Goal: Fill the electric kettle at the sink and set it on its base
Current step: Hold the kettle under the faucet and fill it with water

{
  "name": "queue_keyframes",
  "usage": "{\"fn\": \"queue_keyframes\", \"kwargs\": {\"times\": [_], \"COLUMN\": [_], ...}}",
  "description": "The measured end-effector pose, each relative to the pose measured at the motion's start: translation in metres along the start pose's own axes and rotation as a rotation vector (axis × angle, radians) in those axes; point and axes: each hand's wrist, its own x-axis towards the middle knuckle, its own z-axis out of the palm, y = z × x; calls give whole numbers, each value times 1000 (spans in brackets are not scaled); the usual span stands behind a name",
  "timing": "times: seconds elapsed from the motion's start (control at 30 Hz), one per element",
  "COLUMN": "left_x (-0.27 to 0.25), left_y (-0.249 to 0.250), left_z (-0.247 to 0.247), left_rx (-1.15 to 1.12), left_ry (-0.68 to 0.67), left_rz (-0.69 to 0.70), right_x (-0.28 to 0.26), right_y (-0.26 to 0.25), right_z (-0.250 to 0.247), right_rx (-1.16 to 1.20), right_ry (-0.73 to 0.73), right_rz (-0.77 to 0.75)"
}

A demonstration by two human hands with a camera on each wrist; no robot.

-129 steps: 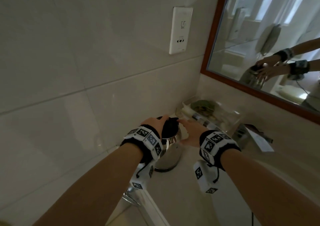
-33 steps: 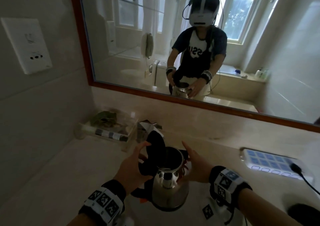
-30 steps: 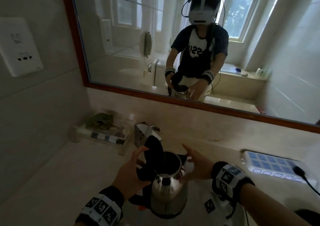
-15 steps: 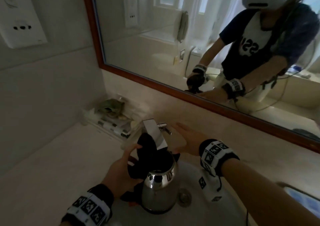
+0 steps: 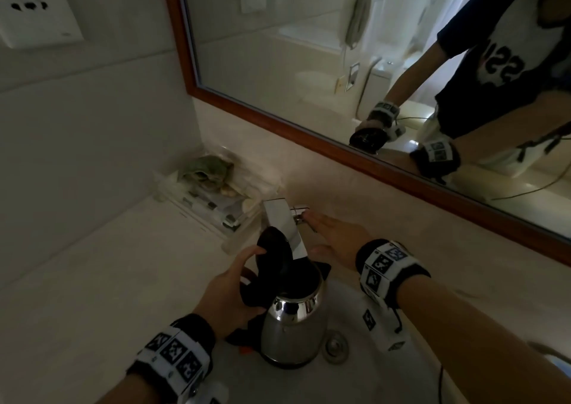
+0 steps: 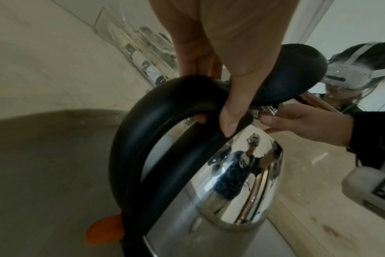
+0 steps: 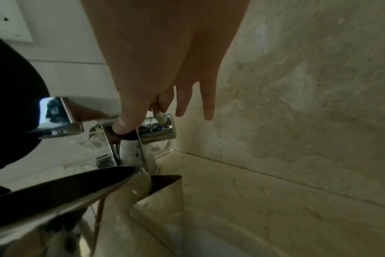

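Observation:
A steel electric kettle [image 5: 293, 332] stands in the sink basin [image 5: 389, 369], its black lid [image 5: 275, 255] tipped up under the chrome faucet spout [image 5: 284, 227]. My left hand [image 5: 247, 280] grips the black handle [image 6: 143, 130], thumb over its top. My right hand [image 5: 324, 233] reaches to the faucet's side lever [image 5: 299, 210] with fingers straight. In the right wrist view the thumb [image 7: 123, 123] touches the faucet body beside the lever [image 7: 158, 128]. No water shows at the spout. The kettle's base is out of view.
A clear tray of toiletries [image 5: 216, 193] sits on the marble counter [image 5: 108, 280] left of the faucet. A wood-framed mirror [image 5: 309, 48] runs along the back wall, and a wall socket [image 5: 34, 14] is at upper left. The drain [image 5: 335, 346] lies right of the kettle.
The kettle has come off its base at the left wall and into the basin, lid up. My right hand left its side and stretched to the faucet lever.

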Motion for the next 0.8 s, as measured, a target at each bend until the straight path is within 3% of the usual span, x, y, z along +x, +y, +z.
{"fn": "queue_keyframes", "kwargs": {"times": [0.27, 0.53, 0.8], "left_x": [3, 6, 6], "left_y": [-8, -13, -16], "left_z": [8, 6, 6], "left_rx": [-87, -100, -87], "left_ry": [52, 38, 42], "left_rz": [-22, -26, -9], "right_x": [8, 26, 31], "right_y": [14, 23, 31], "right_z": [-1, 8, 5], "right_rx": [-145, -72, -81], "right_ry": [54, 197, 142], "right_rz": [-52, -25, 3]}}
